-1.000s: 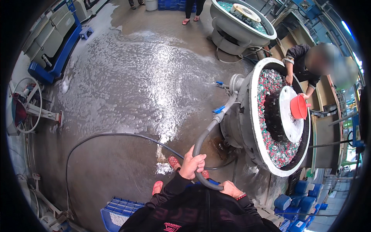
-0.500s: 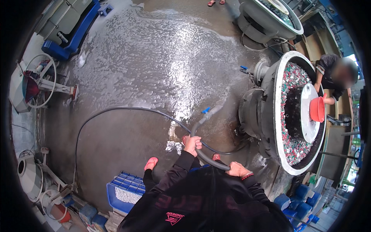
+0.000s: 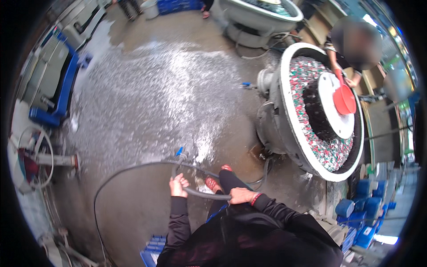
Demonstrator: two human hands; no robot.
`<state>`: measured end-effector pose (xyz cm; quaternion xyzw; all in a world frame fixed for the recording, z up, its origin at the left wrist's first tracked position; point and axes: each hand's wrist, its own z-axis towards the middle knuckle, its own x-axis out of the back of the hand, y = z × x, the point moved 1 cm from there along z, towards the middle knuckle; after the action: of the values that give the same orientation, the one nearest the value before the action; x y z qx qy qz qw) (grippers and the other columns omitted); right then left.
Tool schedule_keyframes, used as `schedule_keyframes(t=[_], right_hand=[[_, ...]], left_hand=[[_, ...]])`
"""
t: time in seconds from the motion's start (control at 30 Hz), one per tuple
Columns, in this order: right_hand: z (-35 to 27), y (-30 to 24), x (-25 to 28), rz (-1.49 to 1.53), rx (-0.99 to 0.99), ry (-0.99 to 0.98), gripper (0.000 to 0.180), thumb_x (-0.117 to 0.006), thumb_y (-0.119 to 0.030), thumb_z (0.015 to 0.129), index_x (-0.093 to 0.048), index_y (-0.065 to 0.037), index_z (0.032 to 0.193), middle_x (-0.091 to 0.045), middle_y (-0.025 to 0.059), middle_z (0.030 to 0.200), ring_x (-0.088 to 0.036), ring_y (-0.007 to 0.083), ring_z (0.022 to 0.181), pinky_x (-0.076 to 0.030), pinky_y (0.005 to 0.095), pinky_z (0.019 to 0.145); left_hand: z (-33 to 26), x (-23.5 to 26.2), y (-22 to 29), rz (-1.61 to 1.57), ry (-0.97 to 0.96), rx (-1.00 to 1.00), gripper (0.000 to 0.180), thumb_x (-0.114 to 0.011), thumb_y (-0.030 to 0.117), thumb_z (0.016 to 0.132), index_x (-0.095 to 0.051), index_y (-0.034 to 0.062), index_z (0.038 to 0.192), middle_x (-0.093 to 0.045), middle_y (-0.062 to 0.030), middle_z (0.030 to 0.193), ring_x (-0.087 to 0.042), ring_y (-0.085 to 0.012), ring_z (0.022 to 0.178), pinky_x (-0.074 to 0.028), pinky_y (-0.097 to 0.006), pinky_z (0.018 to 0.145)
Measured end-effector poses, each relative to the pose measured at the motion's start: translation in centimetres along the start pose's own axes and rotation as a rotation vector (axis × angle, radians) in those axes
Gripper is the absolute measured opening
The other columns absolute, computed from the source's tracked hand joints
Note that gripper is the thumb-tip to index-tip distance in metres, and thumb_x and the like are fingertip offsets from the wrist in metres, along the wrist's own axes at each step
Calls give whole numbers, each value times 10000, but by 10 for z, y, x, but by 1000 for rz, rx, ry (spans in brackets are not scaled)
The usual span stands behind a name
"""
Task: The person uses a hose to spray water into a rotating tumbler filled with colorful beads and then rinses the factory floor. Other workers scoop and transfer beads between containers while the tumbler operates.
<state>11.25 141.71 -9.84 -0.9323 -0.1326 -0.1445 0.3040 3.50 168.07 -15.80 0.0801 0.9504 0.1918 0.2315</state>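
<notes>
Holding: both hands of the person are on the gray hose (image 3: pixel 207 194).
Left hand (image 3: pixel 178 184): its fingers (image 3: pixel 182 180) curl around the hose near the bend; they look a bit blurry.
Right hand (image 3: pixel 242 196): its fingers are wrapped tight around the hose, close to the person's body. A red band (image 3: pixel 255 199) goes around this wrist.
Hose: it runs from hand to hand, over the floor (image 3: pixel 147 200), then bends away to a tap with a blue handle (image 3: pixel 179 151).
Floor: wet and shiny. A thin black hose (image 3: pixel 129 169) curves over it.
Big round tub (image 3: pixel 284 66): to the right, full of red, green and clear bits (image 3: pixel 307 113).
Red scoop (image 3: pixel 344 101): over the white middle (image 3: pixel 328 89) of the tub. Another person's hand (image 3: pixel 352 83) is right by it.
Blue crate (image 3: pixel 154 244): low down, left of the person's body.
</notes>
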Motion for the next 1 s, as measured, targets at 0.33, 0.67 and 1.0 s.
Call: schedule_keyframes(t=[0.33, 0.67, 1.0], right_hand=[[37, -9, 92, 220, 207, 78, 457, -597, -348, 663, -617, 88, 799, -629, 249, 762, -622, 332, 634, -490, 424, 580], [86, 2, 164, 337, 89, 208, 477, -576, -361, 685, -632, 88, 837, -632, 261, 823, -629, 375, 767, -484, 425, 686], [81, -8, 220, 285, -290, 397, 378, -553, -291, 645, -657, -23, 891, -648, 198, 862, -620, 360, 871, -480, 426, 766]], left_hand=[[89, -116, 80, 515, -126, 26, 100, -495, -12, 804, -414, 36, 768, -325, 12, 549, -319, -90, 404, -285, -229, 351], [180, -239, 109, 651, -257, 484, 56, -461, -16, 816, -436, 1, 769, -301, 38, 551, -296, -55, 430, -258, -209, 376], [235, -268, 86, 381, -122, 395, 284, -508, 76, 801, -309, 147, 612, -221, 57, 490, -229, -52, 359, -206, -211, 306]])
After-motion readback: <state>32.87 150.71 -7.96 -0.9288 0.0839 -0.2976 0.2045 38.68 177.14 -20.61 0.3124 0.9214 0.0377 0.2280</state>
